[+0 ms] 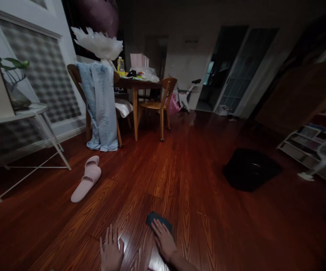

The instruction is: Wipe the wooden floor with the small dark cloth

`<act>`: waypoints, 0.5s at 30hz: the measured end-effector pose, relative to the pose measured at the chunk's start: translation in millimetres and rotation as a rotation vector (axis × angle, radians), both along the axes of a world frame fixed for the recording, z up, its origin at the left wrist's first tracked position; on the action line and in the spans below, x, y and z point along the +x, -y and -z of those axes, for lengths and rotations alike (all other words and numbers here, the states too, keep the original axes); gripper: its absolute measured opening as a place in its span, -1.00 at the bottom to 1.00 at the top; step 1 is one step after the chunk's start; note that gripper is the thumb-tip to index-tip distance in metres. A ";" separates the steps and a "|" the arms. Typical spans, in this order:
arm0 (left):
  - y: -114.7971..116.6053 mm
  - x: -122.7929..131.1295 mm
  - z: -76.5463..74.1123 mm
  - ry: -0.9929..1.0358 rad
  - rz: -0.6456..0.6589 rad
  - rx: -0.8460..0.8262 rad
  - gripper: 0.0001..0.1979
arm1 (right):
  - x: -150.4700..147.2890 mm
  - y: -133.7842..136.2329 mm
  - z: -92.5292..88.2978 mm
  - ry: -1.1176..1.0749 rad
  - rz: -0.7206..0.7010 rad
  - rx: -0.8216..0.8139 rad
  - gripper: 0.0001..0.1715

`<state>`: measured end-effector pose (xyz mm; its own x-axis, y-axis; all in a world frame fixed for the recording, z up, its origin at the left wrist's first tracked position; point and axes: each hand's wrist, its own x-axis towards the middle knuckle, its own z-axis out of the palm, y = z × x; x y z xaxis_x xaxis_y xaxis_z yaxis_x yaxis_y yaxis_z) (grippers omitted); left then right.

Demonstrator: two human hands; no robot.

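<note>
My right hand (164, 239) lies with its fingers stretched out over a dark blue-grey cloth (166, 223), pressing it against the reddish-brown wooden floor (163, 169). Part of the cloth is covered by the fingers, and the right thumb is hard to make out. To the left, my left hand (112, 250) is open, palm down at the floor, fingers spread and nothing in it. A small pale strand (200, 213) lies on the boards to the right of the cloth.
A pink slipper (87, 180) lies at left, near a white side table (43, 109). Jeans (102, 105) hang over a chair by the dining table (135, 109); another wooden chair (162, 107) stands beside it. At right are a black bin-like object (250, 169) and a white fan (325, 158).
</note>
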<state>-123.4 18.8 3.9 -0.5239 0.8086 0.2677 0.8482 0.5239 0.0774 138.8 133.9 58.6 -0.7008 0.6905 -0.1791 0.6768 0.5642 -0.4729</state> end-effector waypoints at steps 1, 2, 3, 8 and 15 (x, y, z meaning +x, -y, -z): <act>0.1 0.4 -1.8 -0.009 -0.003 -0.018 -0.36 | 11.3 -4.2 -3.6 0.029 0.066 0.013 -0.24; 0.3 0.8 -3.6 -0.018 -0.005 -0.037 -0.36 | 21.4 -5.7 -4.8 0.057 0.121 0.027 -0.24; 0.5 1.0 -5.3 -0.026 -0.007 -0.056 -0.36 | 29.8 -4.2 -3.5 0.080 0.161 0.042 -0.23; 0.3 -1.9 -9.3 -0.048 -0.001 -0.083 -0.35 | 44.9 35.7 22.8 0.041 0.129 0.264 -0.10; 5.6 5.1 -1.1 -0.012 0.000 0.037 -0.35 | 157.7 80.6 1.8 -0.073 0.200 0.543 0.08</act>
